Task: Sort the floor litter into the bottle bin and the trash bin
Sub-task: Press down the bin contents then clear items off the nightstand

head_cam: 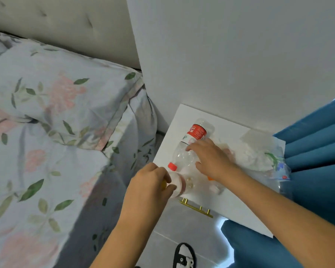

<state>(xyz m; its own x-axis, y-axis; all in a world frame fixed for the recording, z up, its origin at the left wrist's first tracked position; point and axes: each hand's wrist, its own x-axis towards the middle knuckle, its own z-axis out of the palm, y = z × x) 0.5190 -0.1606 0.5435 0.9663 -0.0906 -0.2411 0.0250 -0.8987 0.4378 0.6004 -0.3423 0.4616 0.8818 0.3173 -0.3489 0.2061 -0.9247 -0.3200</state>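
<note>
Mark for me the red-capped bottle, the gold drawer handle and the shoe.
red-capped bottle (184, 155): head view, clear body below the label.
gold drawer handle (196, 206): head view, middle of the bar.
shoe (183, 255): head view, white toe area.

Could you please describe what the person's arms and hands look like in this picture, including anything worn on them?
Both forearms are bare up to the frame edge: no sleeves show. The left hand and right hand wear no gloves, and no rings, watch or bracelets can be seen on the fingers or wrists. The nails look short and unpainted, though the picture is too soft to be sure.
</note>
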